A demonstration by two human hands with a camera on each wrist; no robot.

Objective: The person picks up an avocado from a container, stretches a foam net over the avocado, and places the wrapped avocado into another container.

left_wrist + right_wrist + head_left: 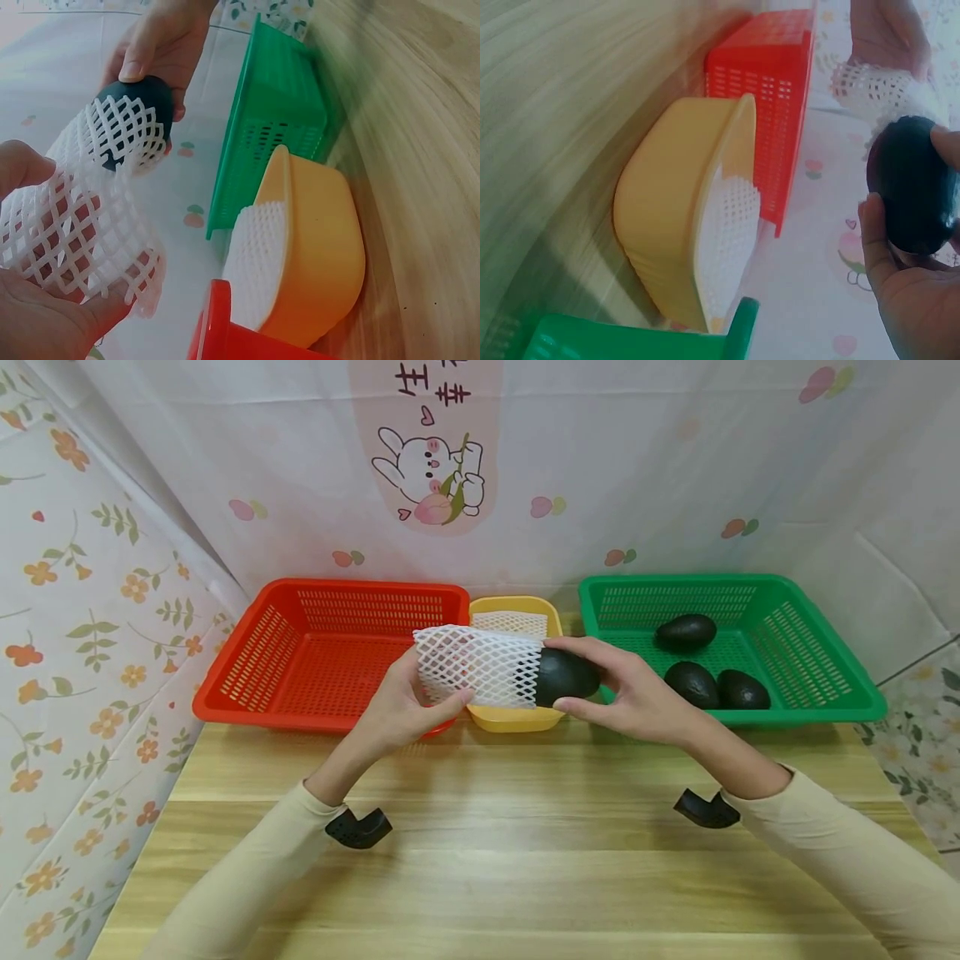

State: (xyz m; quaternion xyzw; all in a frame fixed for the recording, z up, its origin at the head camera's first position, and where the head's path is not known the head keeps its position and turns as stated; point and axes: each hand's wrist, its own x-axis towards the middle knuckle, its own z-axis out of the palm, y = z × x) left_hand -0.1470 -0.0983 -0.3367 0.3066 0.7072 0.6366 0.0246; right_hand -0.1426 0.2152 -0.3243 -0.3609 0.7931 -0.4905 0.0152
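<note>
A dark avocado (567, 677) is partly inside a white foam net sleeve (480, 668), held up above the table in front of the yellow basket. My right hand (626, 689) grips the avocado's bare end between thumb and fingers. On the other side my left hand (401, 697) holds the sleeve, its fingers partly hidden behind and within the mesh. The left wrist view shows the sleeve (82, 232) spread wide over the left fingers, with its far end around the avocado (157, 97). In the right wrist view most of the avocado (911, 184) sticks out of the net.
A red basket (330, 722) stands at the left. The small yellow basket (517, 720) in the middle holds more white foam nets (510, 623). On the right, a green basket (810, 717) holds several avocados (686, 632). All stand at the back of the wooden table (510, 860), before a printed cloth.
</note>
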